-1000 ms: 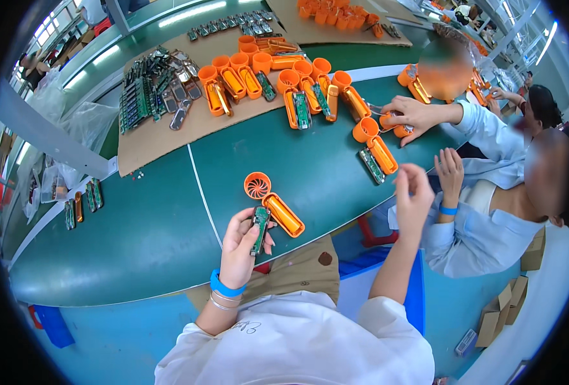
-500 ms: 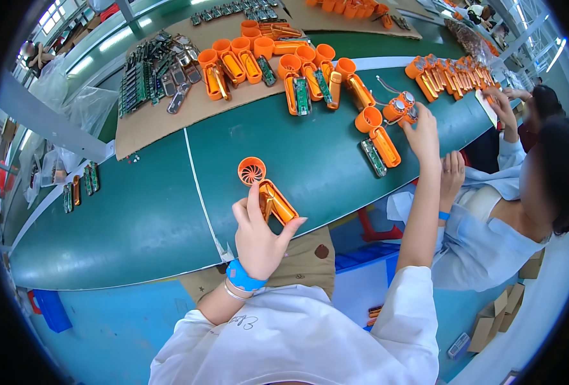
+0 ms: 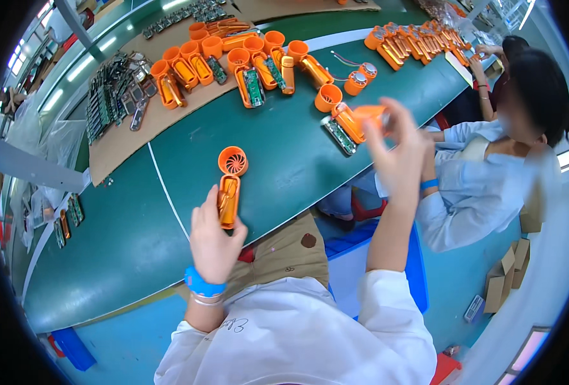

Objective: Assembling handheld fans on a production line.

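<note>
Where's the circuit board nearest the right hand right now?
Head view, right of centre: the circuit board lies on the green table, along the left side of an orange housing, left of the right hand.

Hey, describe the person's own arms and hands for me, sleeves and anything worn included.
The left hand and right hand are gloveless, the right one blurred. Short white sleeves cover the upper arms. On the left are a broad bright-blue wristband and, nearer the sleeve, a thin pale bangle; no band shows on the right.
</note>
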{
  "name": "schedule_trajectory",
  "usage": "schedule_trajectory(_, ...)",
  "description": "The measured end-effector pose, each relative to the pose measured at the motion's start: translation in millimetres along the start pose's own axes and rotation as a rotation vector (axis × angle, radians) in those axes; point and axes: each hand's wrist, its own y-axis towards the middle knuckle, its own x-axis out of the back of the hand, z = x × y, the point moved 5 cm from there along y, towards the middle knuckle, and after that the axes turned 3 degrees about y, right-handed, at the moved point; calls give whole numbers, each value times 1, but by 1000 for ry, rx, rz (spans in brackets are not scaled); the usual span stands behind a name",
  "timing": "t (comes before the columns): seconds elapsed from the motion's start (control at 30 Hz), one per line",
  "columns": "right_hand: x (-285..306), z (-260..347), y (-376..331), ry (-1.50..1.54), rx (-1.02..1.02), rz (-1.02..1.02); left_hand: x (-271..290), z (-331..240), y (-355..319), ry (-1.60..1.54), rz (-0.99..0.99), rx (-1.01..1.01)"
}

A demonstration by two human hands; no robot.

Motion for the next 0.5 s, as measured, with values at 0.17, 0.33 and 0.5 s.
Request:
schedule_trajectory(0.17,-35,46,-73,69,80,372,46,30,1,27,217,-116)
schedule_trajectory(0.33,-51,52,-100,-13,130,427,62,51,8,98,229,-221)
schedule_trajectory(0.5,-46,59,-112,1,208,411,70,21,0,344,-32,-274)
